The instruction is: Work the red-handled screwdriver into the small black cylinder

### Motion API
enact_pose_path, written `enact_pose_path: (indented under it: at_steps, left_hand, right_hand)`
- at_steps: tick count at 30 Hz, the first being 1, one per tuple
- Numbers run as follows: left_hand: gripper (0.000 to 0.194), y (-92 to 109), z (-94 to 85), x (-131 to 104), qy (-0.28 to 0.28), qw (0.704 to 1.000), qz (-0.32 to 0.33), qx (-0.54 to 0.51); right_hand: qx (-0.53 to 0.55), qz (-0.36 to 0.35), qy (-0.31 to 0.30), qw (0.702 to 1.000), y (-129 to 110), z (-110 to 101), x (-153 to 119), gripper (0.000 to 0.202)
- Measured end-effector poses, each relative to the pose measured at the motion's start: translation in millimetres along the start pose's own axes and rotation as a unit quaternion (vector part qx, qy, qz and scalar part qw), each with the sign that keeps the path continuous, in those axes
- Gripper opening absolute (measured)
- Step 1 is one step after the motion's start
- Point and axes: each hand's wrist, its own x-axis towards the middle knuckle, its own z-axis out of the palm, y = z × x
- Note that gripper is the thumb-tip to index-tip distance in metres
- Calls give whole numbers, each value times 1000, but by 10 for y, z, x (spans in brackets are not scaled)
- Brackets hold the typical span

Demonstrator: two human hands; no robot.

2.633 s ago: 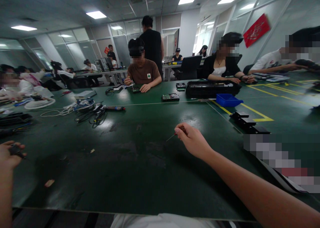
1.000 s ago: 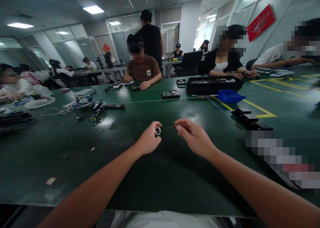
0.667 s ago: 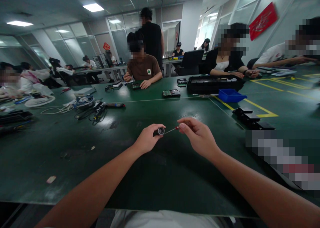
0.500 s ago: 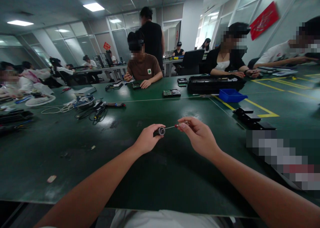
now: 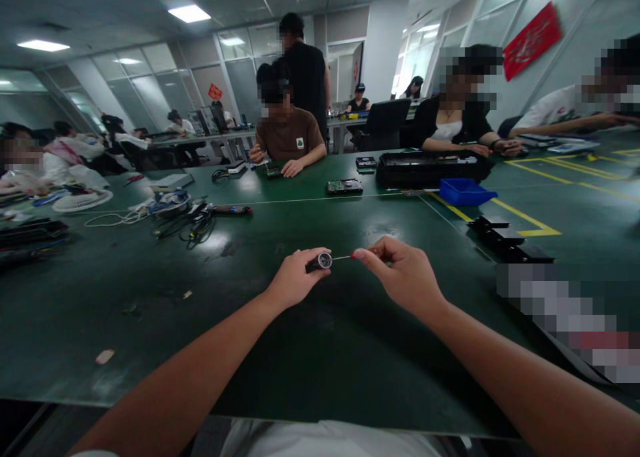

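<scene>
My left hand (image 5: 295,278) is closed around a small black cylinder (image 5: 320,263) whose round, silver-rimmed end faces me; its exact kind is unclear. Between the thumb and fingers of my right hand (image 5: 403,270) is a screwdriver (image 5: 343,257) with a thin metal shaft and a red collar. Most of its handle is hidden by the fingers. The shaft points left and its tip reaches the right side of the cylinder's rim; whether it sits in a screw cannot be seen. Both hands are held above the green table (image 5: 300,363).
Cables (image 5: 197,225) and a dark stick-like tool (image 5: 231,209) lie to the left. Ahead are a circuit-board drive (image 5: 344,187), a long black housing (image 5: 433,169) and a blue bin (image 5: 465,192). Black brackets (image 5: 510,240) lie right. A co-worker (image 5: 290,133) sits opposite.
The screwdriver has become more level, and my right fingers now cover more of its handle. The black cylinder has turned slightly, showing more of its side. My left hand has barely moved.
</scene>
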Motion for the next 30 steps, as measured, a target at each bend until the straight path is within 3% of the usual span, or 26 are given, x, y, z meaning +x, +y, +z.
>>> enact_pose_path:
  at_steps: [8,13,17,20,26,30]
  left_hand:
    - [38,43,-37,-4,-12,1000,1,26]
    - [37,68,-33,-5,-18,999,6,30]
    - [38,58,-33,1,-21,999,12,33]
    - [38,44,-36,8,-16,999,10,33]
    - [37,70,-38,1,-30,999,-1,42]
    - [38,59,-43,-1,-27,999,-2,42]
  right_hand:
    - [47,-35,-44,997,2,-4,-9,20]
    - [1,0,-51,999,-14,7,0,37]
    - [12,-7,-36,999,-32,30,-9,26]
    - [35,-19,-44,998,-26,39,-17,29]
    - [54,44,-77,995,46,50,5,34]
    - [53,36,-74,995,31,50,3,25]
